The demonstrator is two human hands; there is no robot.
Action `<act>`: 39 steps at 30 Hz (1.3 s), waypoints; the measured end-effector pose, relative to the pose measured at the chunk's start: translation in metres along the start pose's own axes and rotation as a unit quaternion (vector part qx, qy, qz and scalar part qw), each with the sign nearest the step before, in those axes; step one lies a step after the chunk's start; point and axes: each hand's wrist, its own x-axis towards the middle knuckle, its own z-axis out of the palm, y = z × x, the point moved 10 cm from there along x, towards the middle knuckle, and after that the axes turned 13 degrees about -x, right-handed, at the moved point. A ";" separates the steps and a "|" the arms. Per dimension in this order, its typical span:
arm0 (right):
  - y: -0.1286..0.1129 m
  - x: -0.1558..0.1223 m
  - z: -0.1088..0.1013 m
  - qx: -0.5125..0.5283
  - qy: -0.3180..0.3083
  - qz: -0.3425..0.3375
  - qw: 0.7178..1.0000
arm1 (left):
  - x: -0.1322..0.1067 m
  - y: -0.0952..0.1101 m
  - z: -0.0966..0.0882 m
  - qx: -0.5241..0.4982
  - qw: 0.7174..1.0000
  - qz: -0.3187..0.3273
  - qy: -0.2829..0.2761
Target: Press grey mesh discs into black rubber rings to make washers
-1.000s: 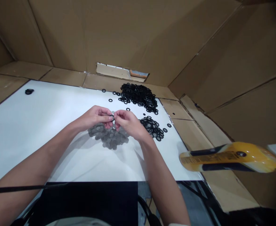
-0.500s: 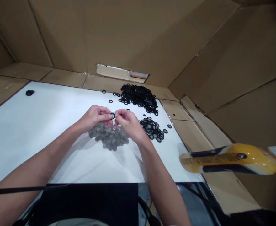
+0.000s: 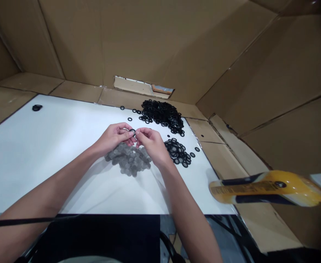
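Observation:
My left hand [image 3: 113, 137] and my right hand [image 3: 151, 142] meet over the middle of the white table [image 3: 40, 153], fingertips pinched together on one small black ring [image 3: 132, 131]. Just below the hands lies a heap of grey mesh discs [image 3: 129, 160]. A small pile of black rings [image 3: 178, 151] sits right of my right hand. A bigger pile of black rings [image 3: 162, 114] lies farther back.
Cardboard walls [image 3: 149, 40] enclose the table at the back and right. A yellow bottle [image 3: 267, 187] lies on its side at the right. A lone black piece [image 3: 37, 107] rests at the far left. Several loose rings are scattered near the big pile.
The hands stay together on the ring, with only small finger shifts. The view has moved slightly.

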 end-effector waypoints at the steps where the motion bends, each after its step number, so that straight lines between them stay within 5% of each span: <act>1: 0.001 0.000 0.000 -0.005 -0.008 0.004 1.000 | 0.000 -0.001 0.001 0.003 1.000 -0.010 -0.008; 8: -0.001 -0.004 0.013 0.020 -0.083 0.002 0.996 | -0.003 0.000 0.007 0.012 0.997 -0.055 -0.047; 21: -0.011 -0.006 0.008 0.028 -0.004 -0.041 0.999 | -0.005 0.011 0.010 0.015 0.998 -0.015 -0.059; 29: -0.010 -0.005 -0.003 -0.090 0.028 -0.051 0.994 | -0.003 0.011 0.002 0.030 0.999 0.008 -0.013; 39: -0.005 -0.003 0.000 -0.024 0.034 -0.044 0.998 | -0.003 0.017 0.006 0.040 0.998 0.040 -0.024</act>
